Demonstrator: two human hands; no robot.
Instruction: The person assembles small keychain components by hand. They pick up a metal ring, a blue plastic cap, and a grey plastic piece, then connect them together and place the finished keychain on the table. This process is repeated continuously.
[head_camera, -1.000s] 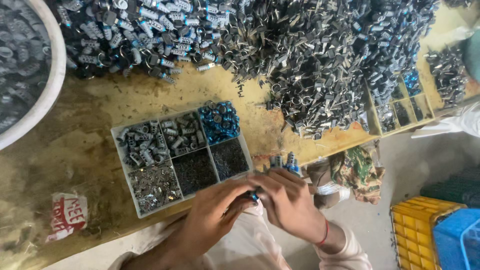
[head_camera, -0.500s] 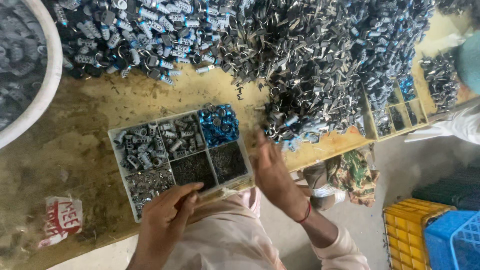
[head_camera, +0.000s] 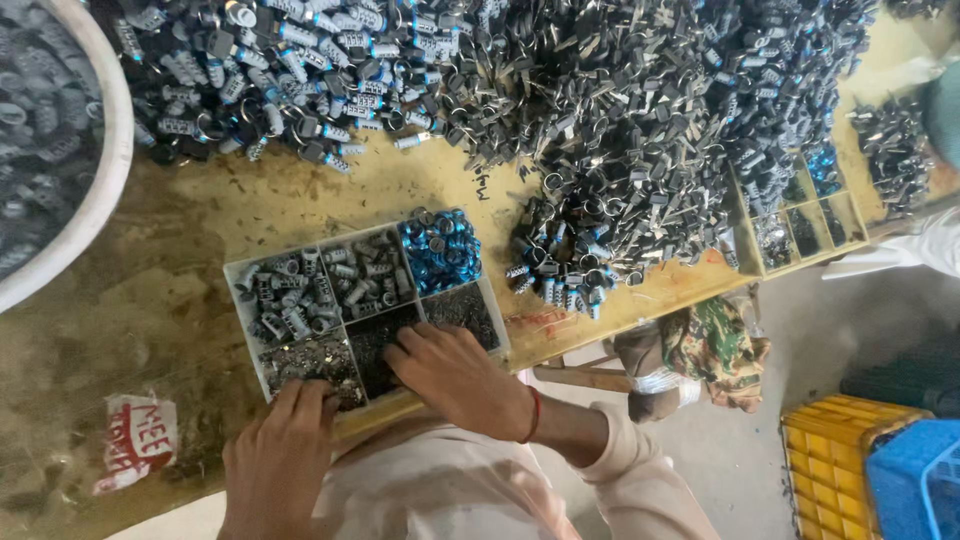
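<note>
A white divided tray (head_camera: 232, 282) lies on the yellow worktable (head_camera: 300, 200). It holds blue rings (head_camera: 440, 250), grey cylinders (head_camera: 285, 300) and small dark metal parts. My left hand (head_camera: 278, 462) rests at the tray's near left corner, fingers stretched over the compartment of small silvery bits (head_camera: 300, 358). My right hand (head_camera: 455, 378), with a red thread on the wrist, reaches into the near middle compartment of dark parts (head_camera: 372, 342). Its fingertips are curled down and hidden.
Large heaps of dark key-ring parts (head_camera: 620, 120) and grey-blue barrels (head_camera: 280, 70) cover the far side. A white basin (head_camera: 108, 170) stands at left, a second tray (head_camera: 800, 215) at right. Yellow crate (head_camera: 835, 450), blue crate (head_camera: 915, 470) and a cloth bundle (head_camera: 715, 345) sit below the edge.
A second ago both hands were joined over a small blue part at the table's edge. They separated, and now each reaches into a near compartment of the tray.
</note>
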